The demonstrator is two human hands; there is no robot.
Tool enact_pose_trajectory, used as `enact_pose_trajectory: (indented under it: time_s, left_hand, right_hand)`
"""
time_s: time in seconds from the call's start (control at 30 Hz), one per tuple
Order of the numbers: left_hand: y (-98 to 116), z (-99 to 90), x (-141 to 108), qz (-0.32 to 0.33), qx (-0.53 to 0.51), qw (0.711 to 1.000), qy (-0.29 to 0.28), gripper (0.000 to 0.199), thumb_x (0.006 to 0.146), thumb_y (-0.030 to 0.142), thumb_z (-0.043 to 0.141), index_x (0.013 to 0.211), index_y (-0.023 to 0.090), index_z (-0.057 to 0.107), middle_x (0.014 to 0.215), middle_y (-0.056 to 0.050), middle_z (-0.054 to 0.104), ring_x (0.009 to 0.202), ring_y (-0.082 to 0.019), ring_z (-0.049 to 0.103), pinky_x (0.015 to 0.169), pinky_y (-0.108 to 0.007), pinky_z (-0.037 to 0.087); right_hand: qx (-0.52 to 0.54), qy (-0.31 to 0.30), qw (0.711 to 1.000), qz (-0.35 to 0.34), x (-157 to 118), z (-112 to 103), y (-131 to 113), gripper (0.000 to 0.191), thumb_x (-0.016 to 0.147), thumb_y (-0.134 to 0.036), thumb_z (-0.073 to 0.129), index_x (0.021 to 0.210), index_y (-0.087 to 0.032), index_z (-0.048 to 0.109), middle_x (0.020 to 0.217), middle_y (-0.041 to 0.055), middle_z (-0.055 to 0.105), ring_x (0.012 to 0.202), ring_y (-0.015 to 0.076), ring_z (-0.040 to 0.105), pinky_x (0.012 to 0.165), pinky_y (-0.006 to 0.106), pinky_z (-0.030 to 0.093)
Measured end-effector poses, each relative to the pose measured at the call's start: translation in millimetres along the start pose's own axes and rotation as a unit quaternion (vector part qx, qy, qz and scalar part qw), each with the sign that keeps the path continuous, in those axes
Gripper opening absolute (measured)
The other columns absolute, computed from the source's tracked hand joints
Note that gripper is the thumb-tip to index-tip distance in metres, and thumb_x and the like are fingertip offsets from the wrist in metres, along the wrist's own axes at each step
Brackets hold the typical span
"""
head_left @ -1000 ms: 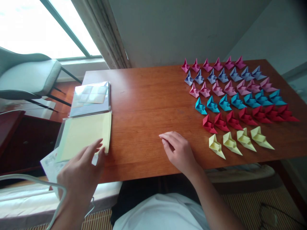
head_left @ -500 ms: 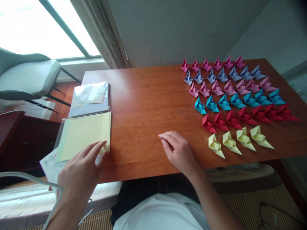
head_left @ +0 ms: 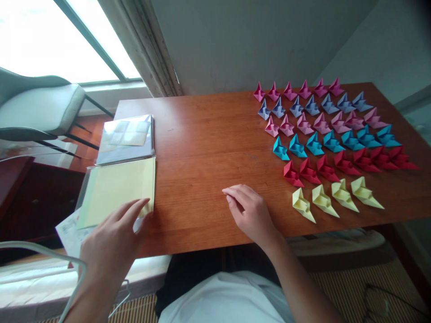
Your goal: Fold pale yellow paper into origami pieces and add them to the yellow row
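My left hand [head_left: 112,235] is at the near right corner of a stack of pale yellow paper [head_left: 117,188] on the table's left side. Its thumb and fingertips close on that corner, where the top sheet looks slightly buckled between them. My right hand [head_left: 249,213] rests on the bare wood near the middle of the table. Its fingers lie together with the thumb against them, and nothing shows in them. To its right stand four folded yellow paper boats [head_left: 303,205], the closest things to that hand.
Behind the yellow row are rows of folded red [head_left: 326,169], blue [head_left: 314,143], pink [head_left: 305,124], lilac [head_left: 312,106] and magenta paper shapes [head_left: 305,90]. A clear plastic packet [head_left: 124,150] lies beyond the yellow stack. A white cable [head_left: 43,251] crosses by my left wrist.
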State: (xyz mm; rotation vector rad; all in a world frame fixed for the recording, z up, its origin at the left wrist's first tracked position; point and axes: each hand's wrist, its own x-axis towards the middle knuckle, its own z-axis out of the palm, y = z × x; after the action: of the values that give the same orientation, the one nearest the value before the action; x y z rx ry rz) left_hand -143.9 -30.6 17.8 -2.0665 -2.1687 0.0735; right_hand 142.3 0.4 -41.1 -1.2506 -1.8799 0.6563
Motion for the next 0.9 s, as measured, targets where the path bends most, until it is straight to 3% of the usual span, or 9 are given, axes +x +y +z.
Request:
enact_pose_trajectory:
  time_s: [0.27,0.37,0.5,0.63,0.77,0.9]
  left_hand:
    - [3.0,0.2,-1.9,-0.008,-0.001,1.0,0.02,0.032,0.097,0.036,0.051,0.122,0.027,0.07,0.118,-0.003,0.077,0.079,-0.023,0.071,0.052,-0.029,0.035]
    - [2.1,5.3,-3.2,-0.021,0.004,0.998,0.061,0.03,0.097,0.033,0.053,0.119,0.026,0.072,0.107,-0.003,0.08,0.075,-0.021,0.072,0.051,-0.028,0.033]
    - [-2.1,13.5,-4.6,-0.02,-0.017,0.992,0.124,0.026,0.097,0.032,0.057,0.116,0.027,0.074,0.101,-0.001,0.082,0.079,-0.02,0.074,0.056,-0.026,0.039]
    - [-4.9,16.7,-4.4,-0.037,-0.035,0.988,0.149,0.025,0.095,0.035,0.06,0.114,0.028,0.074,0.1,-0.001,0.082,0.08,-0.021,0.075,0.055,-0.026,0.038]
    - [-4.7,15.3,-2.4,-0.059,-0.073,0.985,0.147,0.028,0.096,0.038,0.061,0.115,0.025,0.074,0.093,-0.003,0.082,0.077,-0.02,0.075,0.054,-0.024,0.038]
    - [-2.8,11.2,-2.0,-0.077,-0.103,0.985,0.117,0.025,0.094,0.04,0.064,0.11,0.025,0.075,0.085,-0.001,0.081,0.062,-0.016,0.07,0.053,-0.023,0.039]
  right_hand:
    - [0.0,-0.002,1.0,0.004,-0.3,-0.8,-1.0,0.025,0.097,-0.011,0.05,0.11,-0.021,0.067,0.103,0.0083,0.074,0.097,0.0229,0.069,0.09,0.041,0.056]
    - [0.0,-0.002,1.0,0.004,-0.1,-1.2,-1.4,0.024,0.097,-0.01,0.05,0.11,-0.021,0.067,0.102,0.0084,0.074,0.097,0.0228,0.068,0.09,0.041,0.056]
    - [0.0,-0.002,1.0,0.001,-0.2,-1.5,-0.9,0.025,0.097,-0.01,0.049,0.111,-0.021,0.067,0.102,0.0082,0.074,0.097,0.0226,0.068,0.09,0.04,0.056]
    - [0.0,-0.001,1.0,0.0,0.0,-1.6,-0.8,0.025,0.096,-0.01,0.05,0.111,-0.021,0.067,0.103,0.0082,0.074,0.097,0.0226,0.068,0.09,0.04,0.056]
    - [0.001,-0.003,1.0,0.002,0.4,-1.3,-1.0,0.025,0.096,-0.009,0.05,0.11,-0.02,0.067,0.102,0.0082,0.074,0.097,0.0227,0.068,0.09,0.04,0.056]
    - [-0.001,-0.001,1.0,0.003,0.4,-0.9,-0.6,0.025,0.096,-0.01,0.05,0.11,-0.021,0.068,0.103,0.0082,0.074,0.097,0.0228,0.069,0.091,0.041,0.056]
